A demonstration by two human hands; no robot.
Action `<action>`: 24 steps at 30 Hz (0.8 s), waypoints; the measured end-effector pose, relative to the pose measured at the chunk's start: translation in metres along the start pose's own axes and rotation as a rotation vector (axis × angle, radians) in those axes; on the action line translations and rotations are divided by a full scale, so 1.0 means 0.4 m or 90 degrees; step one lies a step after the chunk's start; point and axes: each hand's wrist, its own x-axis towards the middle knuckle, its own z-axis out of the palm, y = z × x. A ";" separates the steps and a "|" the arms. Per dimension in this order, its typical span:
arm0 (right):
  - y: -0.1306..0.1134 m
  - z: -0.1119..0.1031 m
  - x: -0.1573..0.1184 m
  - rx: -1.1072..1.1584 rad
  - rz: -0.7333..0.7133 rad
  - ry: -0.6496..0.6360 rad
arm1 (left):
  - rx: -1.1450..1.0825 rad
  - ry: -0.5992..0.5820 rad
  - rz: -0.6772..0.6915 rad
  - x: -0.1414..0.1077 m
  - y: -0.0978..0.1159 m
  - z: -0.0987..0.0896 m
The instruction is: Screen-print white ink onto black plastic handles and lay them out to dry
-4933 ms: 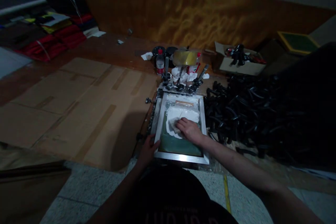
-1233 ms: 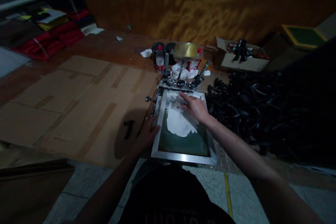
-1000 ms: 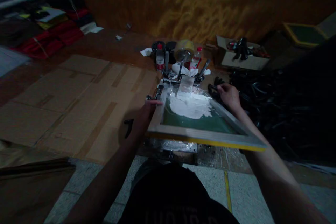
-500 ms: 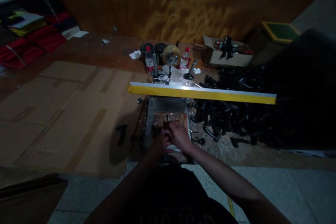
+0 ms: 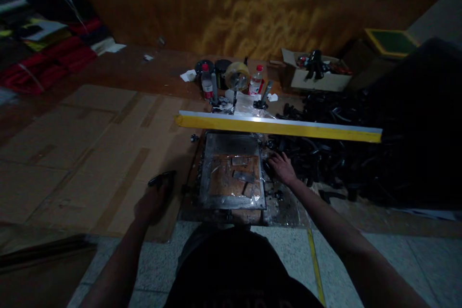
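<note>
On the cardboard at the left, my left hand (image 5: 153, 199) is closed round a black curved piece (image 5: 161, 179), whose upper end shows past the fingers. My right hand (image 5: 282, 167) is at the near left edge of a heap of black pieces (image 5: 325, 154), its fingers curled down over a dark piece. Between the hands lies a dark metal plate (image 5: 231, 142) with a wooden block (image 5: 220, 178) on it. Several small flat pieces (image 5: 243, 176) lie on the block under clear film.
A yellow bar (image 5: 277, 127) crosses above the plate's far end. Behind stand two red-capped bottles (image 5: 207, 82), a tape roll (image 5: 237, 76) and dark jars. An open carton (image 5: 317, 79) is at the back right, red cloth (image 5: 65, 55) at the back left.
My hands have parted from over the block: the left went left onto the cardboard, the right went right to the heap. The small pieces on the block now show.
</note>
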 end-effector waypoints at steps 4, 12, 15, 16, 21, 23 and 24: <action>-0.051 -0.019 -0.040 0.137 0.087 0.071 | 0.080 -0.069 -0.049 0.016 0.013 -0.033; -0.161 -0.152 -0.049 0.057 0.145 0.107 | -0.245 0.172 0.183 -0.027 0.296 -0.239; -0.198 -0.185 -0.032 0.029 0.158 0.078 | -0.526 0.216 0.341 -0.074 0.425 -0.308; -0.213 -0.188 -0.026 0.049 0.133 0.061 | -0.612 0.211 0.391 -0.089 0.457 -0.326; -0.296 -0.163 0.011 0.120 -0.095 0.030 | -0.841 0.191 0.512 -0.146 0.538 -0.373; -0.320 -0.150 0.026 0.117 -0.124 0.067 | -0.844 0.185 0.491 -0.156 0.541 -0.372; -0.327 -0.146 0.032 0.128 -0.125 0.092 | -0.838 0.178 0.477 -0.159 0.536 -0.367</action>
